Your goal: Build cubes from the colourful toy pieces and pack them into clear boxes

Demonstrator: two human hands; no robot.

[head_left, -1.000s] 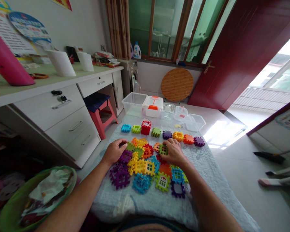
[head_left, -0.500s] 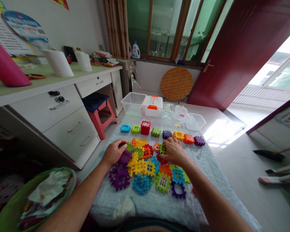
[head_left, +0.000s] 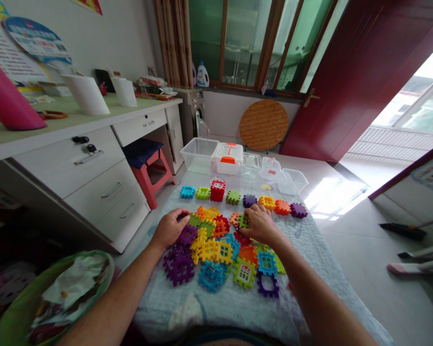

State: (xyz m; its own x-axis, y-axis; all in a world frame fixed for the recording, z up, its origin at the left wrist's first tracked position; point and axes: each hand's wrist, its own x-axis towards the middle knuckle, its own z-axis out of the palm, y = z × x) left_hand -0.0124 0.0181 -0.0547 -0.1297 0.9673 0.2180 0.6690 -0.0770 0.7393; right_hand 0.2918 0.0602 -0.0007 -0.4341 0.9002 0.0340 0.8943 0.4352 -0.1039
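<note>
Interlocking plastic building tiles in many colours lie in a loose pile on the table. My right hand (head_left: 262, 225) is at the pile's far right, thumb and fingers closed about a green building tile (head_left: 244, 221). An orange tile (head_left: 234, 219) lies just left of it. At the pile's left edge rests my left hand (head_left: 171, 228), fingers loosely curved and thumb apart, with nothing visible in it. Beside its fingertips are a green tile (head_left: 194, 220) and a purple tile (head_left: 187, 234). Yellow tiles (head_left: 209, 250) fill the pile's middle.
A row of small assembled blocks, including a red block (head_left: 217, 191) and a purple block (head_left: 298, 210), stands beyond the pile. Behind it are a clear bin (head_left: 200, 154), an orange-latched box (head_left: 228, 159) and other clear containers. A cloth (head_left: 216, 312) covers the table.
Both hands stay almost in place. The view has shifted very slightly, and the tiles look otherwise unchanged.
</note>
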